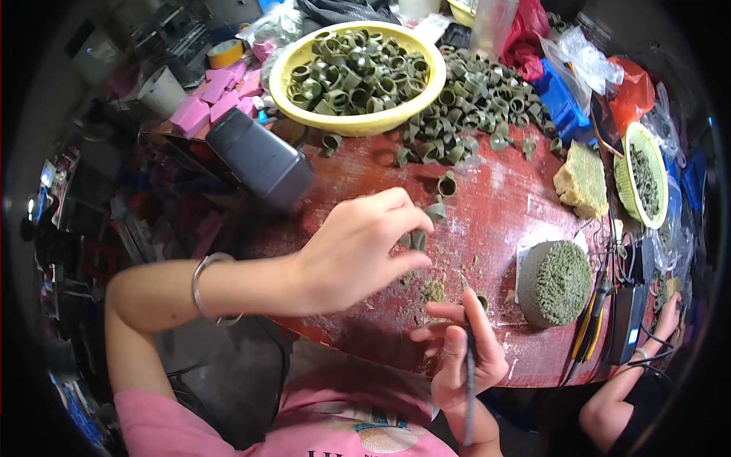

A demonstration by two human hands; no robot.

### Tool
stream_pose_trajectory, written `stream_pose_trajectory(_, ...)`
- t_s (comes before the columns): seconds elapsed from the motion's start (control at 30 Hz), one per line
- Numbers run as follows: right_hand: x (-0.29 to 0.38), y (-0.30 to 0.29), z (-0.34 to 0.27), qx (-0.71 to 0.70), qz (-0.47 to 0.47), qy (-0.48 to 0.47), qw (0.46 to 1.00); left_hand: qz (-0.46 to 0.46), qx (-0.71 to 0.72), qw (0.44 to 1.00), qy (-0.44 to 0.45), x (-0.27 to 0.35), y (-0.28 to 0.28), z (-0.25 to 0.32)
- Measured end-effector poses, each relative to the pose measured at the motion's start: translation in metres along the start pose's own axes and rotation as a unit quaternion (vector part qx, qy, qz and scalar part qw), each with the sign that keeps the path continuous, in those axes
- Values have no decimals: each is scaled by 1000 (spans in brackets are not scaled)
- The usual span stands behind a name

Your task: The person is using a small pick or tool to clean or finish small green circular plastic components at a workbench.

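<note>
My left hand (365, 251), with a bangle on its wrist, is over the red tabletop (491, 188), thumb and forefinger apart. A dark green ring-shaped piece (419, 240) shows between those fingertips; whether they grip it or it stands on the table is unclear. Two similar pieces, a nearer ring (436, 211) and a farther ring (447, 184), lie beyond it. My right hand (471, 354) holds a slim pen-like tool with a grey shaft or cord (469, 394) running down past the palm. Another ring (482, 301), partly hidden, is just behind its fingertips. Green crumbs (434, 290) lie between my hands.
A yellow basin (354, 123) full of green rings stands at the back, beside a loose heap (480, 97). At right are a round block with a rough green top (562, 283), a sponge (582, 180), pliers (591, 325) and a black box (625, 323). Another person's arm (645, 354) reaches in.
</note>
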State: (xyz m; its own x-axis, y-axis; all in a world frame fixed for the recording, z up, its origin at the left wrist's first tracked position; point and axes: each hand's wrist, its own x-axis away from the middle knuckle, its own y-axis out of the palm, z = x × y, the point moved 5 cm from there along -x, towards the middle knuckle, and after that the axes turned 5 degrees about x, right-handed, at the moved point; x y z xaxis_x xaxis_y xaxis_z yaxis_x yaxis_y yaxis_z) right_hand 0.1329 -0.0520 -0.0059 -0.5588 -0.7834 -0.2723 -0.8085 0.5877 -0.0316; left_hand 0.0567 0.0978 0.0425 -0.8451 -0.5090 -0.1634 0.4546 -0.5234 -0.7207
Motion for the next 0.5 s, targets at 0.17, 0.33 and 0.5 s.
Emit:
stream_pose_trajectory(0.17,6,-10,2,-105,-23,-15,994,26,342,936,-80,45,12,12)
stream_pose_trajectory(0.33,2,-9,-9,-95,-58,-24,993,93,419,898,-93,63,29,4)
stream_pose_trajectory(0.5,-1,-3,-9,-65,-107,42,991,91,451,886,-57,64,30,2)
